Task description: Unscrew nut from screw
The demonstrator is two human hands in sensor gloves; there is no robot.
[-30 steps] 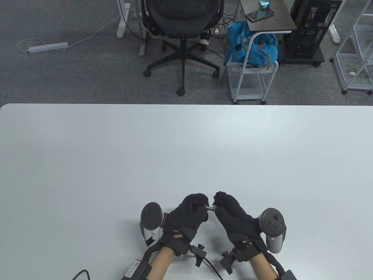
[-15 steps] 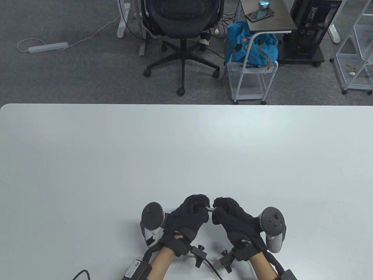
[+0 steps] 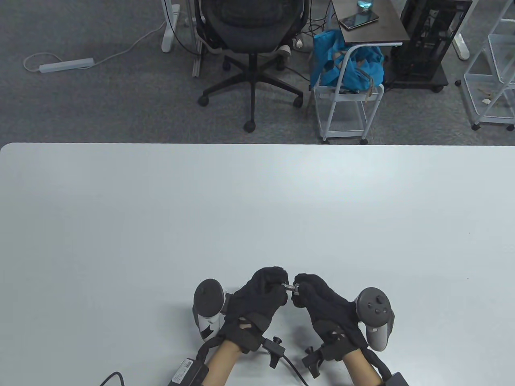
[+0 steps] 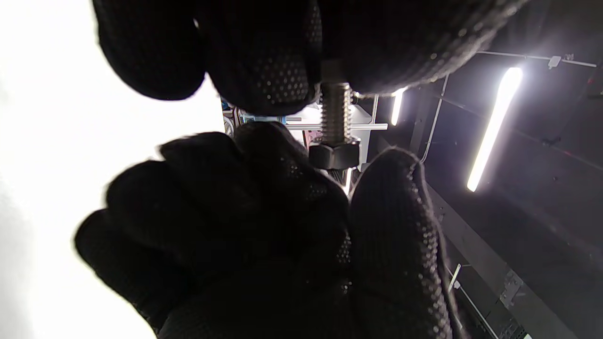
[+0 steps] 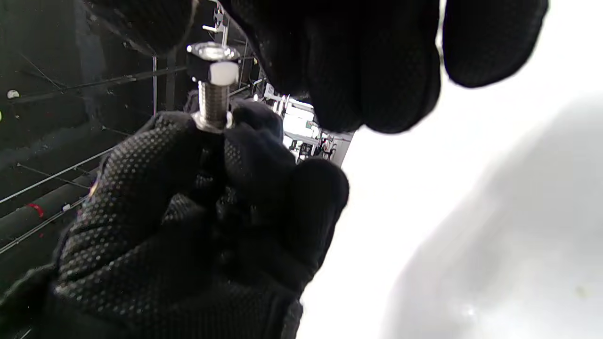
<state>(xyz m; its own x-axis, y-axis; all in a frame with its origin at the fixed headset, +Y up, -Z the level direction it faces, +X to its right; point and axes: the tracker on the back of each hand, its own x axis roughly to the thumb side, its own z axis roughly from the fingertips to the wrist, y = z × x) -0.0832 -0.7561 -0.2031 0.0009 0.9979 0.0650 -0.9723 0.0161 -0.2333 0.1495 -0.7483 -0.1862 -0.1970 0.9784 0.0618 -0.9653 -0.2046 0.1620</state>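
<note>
I hold a metal screw level above the table's near edge, between both gloved hands. My left hand grips its head end; the threaded shaft sticks out of the fingers. A hex nut sits near the shaft's free end, also in the left wrist view and the right wrist view. My right hand pinches the nut between thumb and fingertips. The screw head is hidden inside the left fingers.
The white table stretches away beyond the hands. Glove cables trail at the near edge. An office chair and a white cart with a blue bag stand on the floor past the far edge.
My right hand's fingers have curled down from above the screw onto the nut, and the right wrist has turned slightly. The left hand has stayed put.
</note>
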